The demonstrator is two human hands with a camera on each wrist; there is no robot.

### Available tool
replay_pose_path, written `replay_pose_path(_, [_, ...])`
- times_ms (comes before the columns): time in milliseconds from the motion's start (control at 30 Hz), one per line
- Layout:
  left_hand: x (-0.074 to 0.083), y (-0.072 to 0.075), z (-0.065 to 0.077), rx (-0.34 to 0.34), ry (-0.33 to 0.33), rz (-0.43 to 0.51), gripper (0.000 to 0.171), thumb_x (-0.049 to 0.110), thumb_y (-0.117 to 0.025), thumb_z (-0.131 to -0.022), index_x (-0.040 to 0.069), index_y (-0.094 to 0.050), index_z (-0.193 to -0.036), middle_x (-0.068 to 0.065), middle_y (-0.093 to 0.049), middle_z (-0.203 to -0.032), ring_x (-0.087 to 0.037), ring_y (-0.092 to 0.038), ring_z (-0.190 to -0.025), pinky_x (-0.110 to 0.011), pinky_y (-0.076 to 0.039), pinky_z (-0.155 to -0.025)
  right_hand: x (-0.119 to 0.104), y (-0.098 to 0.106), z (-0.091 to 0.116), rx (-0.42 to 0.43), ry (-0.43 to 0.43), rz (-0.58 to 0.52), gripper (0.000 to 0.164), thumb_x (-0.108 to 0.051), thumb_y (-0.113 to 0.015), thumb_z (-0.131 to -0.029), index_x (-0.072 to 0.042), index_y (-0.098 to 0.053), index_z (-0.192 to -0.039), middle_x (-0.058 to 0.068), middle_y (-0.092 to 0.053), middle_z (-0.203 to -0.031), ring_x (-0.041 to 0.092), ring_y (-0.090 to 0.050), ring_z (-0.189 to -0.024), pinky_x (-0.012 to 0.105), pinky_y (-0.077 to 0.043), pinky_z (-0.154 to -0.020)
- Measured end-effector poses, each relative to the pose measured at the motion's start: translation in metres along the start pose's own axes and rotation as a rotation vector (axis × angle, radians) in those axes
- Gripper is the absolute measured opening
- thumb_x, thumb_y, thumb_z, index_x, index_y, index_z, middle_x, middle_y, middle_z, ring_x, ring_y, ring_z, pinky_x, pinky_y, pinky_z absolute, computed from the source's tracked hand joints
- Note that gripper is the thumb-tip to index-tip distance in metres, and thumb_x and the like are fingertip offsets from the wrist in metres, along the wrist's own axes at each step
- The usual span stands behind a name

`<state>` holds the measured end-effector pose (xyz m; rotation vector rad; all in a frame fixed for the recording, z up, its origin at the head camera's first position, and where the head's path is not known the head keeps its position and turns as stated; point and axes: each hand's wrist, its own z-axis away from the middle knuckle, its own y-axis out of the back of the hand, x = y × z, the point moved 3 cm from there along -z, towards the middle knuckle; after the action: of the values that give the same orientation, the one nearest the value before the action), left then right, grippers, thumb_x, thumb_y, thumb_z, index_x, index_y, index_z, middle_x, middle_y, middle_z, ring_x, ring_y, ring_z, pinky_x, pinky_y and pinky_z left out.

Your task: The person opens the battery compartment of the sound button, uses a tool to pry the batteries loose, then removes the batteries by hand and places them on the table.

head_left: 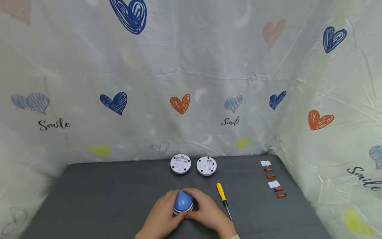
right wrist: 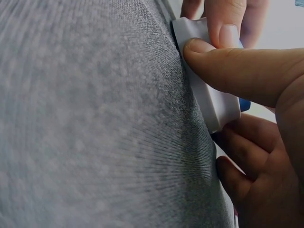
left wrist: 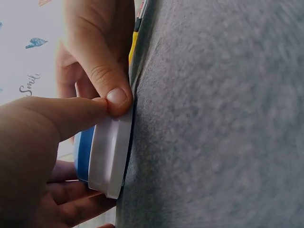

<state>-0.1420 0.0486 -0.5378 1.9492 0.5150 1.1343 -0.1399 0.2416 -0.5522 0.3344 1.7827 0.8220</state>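
A round push button with a blue dome and a white base sits upright on the dark table cloth. My left hand grips it from the left, while my right hand holds its right side. Both thumbs meet at the near edge of the white base, as the two wrist views show. The fingers curl around the sides of the button, and its underside is hidden against the cloth.
Behind the hands, two round white button bases lie with their battery slots facing up. A yellow-handled screwdriver lies to the right. Farther right are several small red-and-black batteries and two white pieces. A patterned curtain rises behind.
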Motion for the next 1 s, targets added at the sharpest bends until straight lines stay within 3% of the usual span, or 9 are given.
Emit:
replay_pose_path(567, [0.001, -0.0002, 0.0024, -0.047, 0.038, 0.003, 0.079, 0.038, -0.089, -0.092, 0.004, -0.057, -0.155, -0.013, -0.064, -0.139, -0.033, -0.064, -0.121, -0.058, -0.053, -0.103, -0.0031, -0.002, -0.0006, -0.002, -0.002, -0.005, 0.083, -0.019, -0.096, -0.086, -0.017, -0.057, -0.159, -0.002, -0.06, -0.156, 0.019, -0.056, -0.144, 0.043, -0.044, -0.121])
replay_pose_path(800, [0.0003, -0.0007, 0.0049, -0.006, -0.028, 0.018, 0.074, 0.032, -0.089, -0.093, 0.006, -0.059, -0.155, -0.01, -0.062, -0.15, -0.031, -0.063, -0.124, -0.056, -0.052, -0.106, -0.0022, -0.0025, -0.0004, 0.002, -0.033, -0.011, 0.083, -0.027, -0.095, -0.088, -0.021, -0.055, -0.161, -0.004, -0.06, -0.156, 0.02, -0.056, -0.144, 0.045, -0.045, -0.12])
replay_pose_path(1000, [0.0029, 0.0021, 0.0036, 0.003, -0.035, 0.02, 0.072, 0.029, -0.09, -0.092, 0.008, -0.06, -0.155, -0.008, -0.062, -0.151, -0.03, -0.063, -0.123, -0.055, -0.053, -0.105, -0.0036, -0.0011, -0.0003, 0.002, -0.042, -0.005, 0.085, -0.023, -0.096, -0.087, -0.016, -0.055, -0.161, -0.001, -0.06, -0.157, 0.021, -0.057, -0.144, 0.047, -0.045, -0.121])
